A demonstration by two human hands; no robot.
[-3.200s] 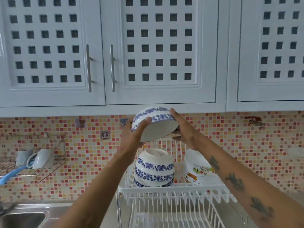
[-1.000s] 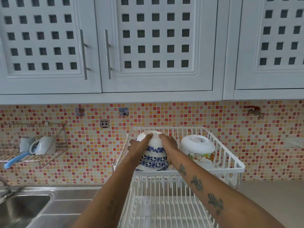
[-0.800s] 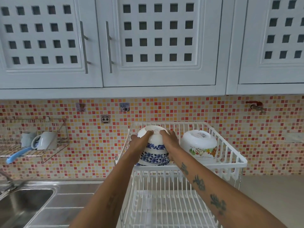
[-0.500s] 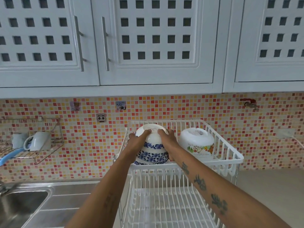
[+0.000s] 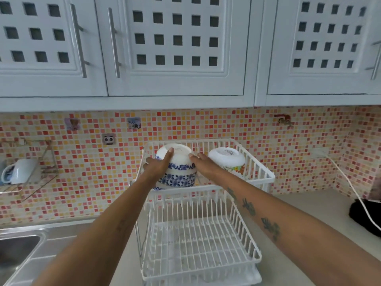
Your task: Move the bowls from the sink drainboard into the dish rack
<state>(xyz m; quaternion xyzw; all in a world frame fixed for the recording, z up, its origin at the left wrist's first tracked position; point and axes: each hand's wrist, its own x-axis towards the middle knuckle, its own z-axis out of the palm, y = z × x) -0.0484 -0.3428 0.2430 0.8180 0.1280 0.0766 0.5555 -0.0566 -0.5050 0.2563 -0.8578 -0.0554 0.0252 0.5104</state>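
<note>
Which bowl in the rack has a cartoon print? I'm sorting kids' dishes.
The white upturned bowl on the right of the top tier; the stacked bowls beside it carry blue floral bands instead.
</note>
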